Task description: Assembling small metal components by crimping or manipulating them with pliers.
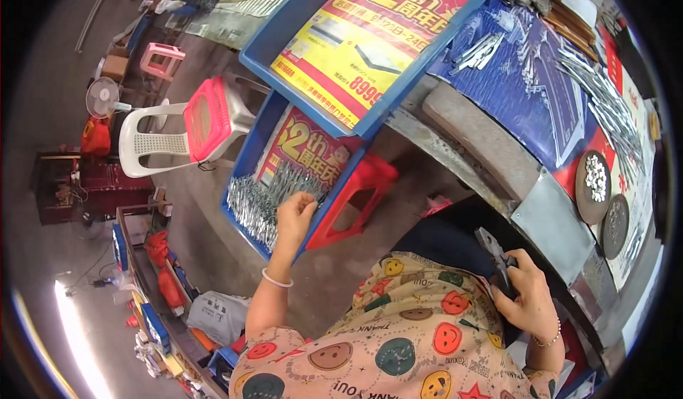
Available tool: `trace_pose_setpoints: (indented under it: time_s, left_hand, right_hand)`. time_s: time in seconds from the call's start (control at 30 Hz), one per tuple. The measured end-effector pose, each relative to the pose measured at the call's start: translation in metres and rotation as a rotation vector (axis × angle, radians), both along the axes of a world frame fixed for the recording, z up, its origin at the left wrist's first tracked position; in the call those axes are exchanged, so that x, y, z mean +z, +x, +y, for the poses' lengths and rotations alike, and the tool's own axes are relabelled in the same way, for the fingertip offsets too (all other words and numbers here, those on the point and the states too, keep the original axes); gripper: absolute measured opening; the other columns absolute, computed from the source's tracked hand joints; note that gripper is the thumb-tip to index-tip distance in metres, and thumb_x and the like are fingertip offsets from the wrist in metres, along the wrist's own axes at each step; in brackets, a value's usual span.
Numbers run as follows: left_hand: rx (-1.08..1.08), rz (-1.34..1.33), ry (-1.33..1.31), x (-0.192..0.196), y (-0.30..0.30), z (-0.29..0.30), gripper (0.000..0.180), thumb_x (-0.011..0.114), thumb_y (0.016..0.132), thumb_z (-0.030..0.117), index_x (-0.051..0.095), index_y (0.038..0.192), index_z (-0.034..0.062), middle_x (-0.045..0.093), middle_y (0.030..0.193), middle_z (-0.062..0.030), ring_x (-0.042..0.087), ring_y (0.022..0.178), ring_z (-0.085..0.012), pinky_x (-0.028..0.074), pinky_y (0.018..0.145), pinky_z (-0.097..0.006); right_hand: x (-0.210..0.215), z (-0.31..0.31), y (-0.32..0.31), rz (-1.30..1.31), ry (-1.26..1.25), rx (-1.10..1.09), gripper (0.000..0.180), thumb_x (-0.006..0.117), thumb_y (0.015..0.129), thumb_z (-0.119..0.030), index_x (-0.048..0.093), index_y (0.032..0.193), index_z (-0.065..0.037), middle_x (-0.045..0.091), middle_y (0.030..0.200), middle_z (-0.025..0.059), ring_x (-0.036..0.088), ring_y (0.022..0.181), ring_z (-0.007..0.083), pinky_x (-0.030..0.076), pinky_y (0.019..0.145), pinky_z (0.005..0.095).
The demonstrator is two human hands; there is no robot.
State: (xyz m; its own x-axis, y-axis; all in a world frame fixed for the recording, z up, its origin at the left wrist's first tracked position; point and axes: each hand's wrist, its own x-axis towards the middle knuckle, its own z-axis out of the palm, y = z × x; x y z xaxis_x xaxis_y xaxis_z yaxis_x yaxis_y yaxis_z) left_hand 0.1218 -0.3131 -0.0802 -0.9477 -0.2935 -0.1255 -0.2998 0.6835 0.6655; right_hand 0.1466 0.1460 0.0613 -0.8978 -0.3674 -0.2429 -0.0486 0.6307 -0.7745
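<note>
My left hand (294, 221) is over the near end of the lower blue tray (250, 150), beside a heap of thin silvery metal pieces (249, 210). Its fingers are curled together; whatever they may pinch is too small to make out. Pliers (491, 248) with dark handles are gripped in my right hand (528, 296), held near my lap with the jaws pointing up and away from me. A second blue tray (302, 102), lined with a printed red and yellow sheet, stands higher and beyond the first, overlapping its far end.
A red plastic stool (366, 189) stands beside the lower tray. On the workbench at right lie a flat metal plate (555, 214), bundles of metal strips (605, 111) and a round dish (585, 203) holding small white pieces. A white chair (153, 143) with a pink seat stands left.
</note>
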Motion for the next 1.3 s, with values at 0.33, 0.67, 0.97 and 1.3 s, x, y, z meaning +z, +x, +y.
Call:
trace_pose_setpoints:
  time_s: [0.33, 0.67, 0.97, 1.3]
  left_hand:
    - [-0.241, 0.036, 0.018, 0.079, -0.037, 0.063, 0.012, 0.064, 0.087, 0.006, 0.068, 0.094, -0.0027, 0.068, 0.084, -0.0152, 0.067, 0.075, -0.0224, 0.051, 0.068, -0.031]
    - [-0.893, 0.537, 0.09, 0.134, -0.179, 0.295, 0.013, 0.061, 0.087, 0.004, 0.065, 0.099, -0.0003, 0.064, 0.089, -0.0175, 0.065, 0.078, -0.0316, 0.05, 0.07, -0.037]
    - [-0.63, 0.422, -0.62, 0.097, -0.29, 0.353, 0.017, 0.054, 0.082, 0.007, 0.065, 0.088, -0.0044, 0.064, 0.097, -0.0275, 0.065, 0.089, -0.0442, 0.053, 0.079, -0.051]
    - [-0.84, 0.295, -0.412, 0.096, -0.277, 0.348, 0.021, 0.069, 0.082, 0.02, 0.064, 0.085, -0.0006, 0.068, 0.088, -0.0239, 0.065, 0.088, -0.0428, 0.05, 0.079, -0.05]
  right_hand:
    - [0.003, 0.01, 0.01, 0.021, 0.062, 0.027, 0.024, 0.072, 0.074, -0.019, 0.062, 0.077, 0.003, 0.06, 0.104, 0.0208, 0.061, 0.074, 0.0373, 0.051, 0.063, 0.0412]
    - [-0.001, 0.026, 0.039, -0.054, -0.031, -0.01, 0.029, 0.069, 0.083, -0.028, 0.065, 0.084, 0.001, 0.058, 0.109, 0.0191, 0.062, 0.08, 0.0354, 0.052, 0.068, 0.0409]
    - [-0.016, 0.051, 0.066, -0.061, -0.093, -0.169, 0.029, 0.072, 0.079, -0.024, 0.065, 0.085, 0.004, 0.058, 0.109, 0.0192, 0.062, 0.076, 0.0348, 0.052, 0.067, 0.0393]
    - [-0.03, 0.05, 0.066, -0.037, -0.134, -0.131, 0.03, 0.067, 0.084, -0.029, 0.065, 0.089, 0.001, 0.056, 0.104, 0.0175, 0.061, 0.083, 0.0355, 0.051, 0.07, 0.0427]
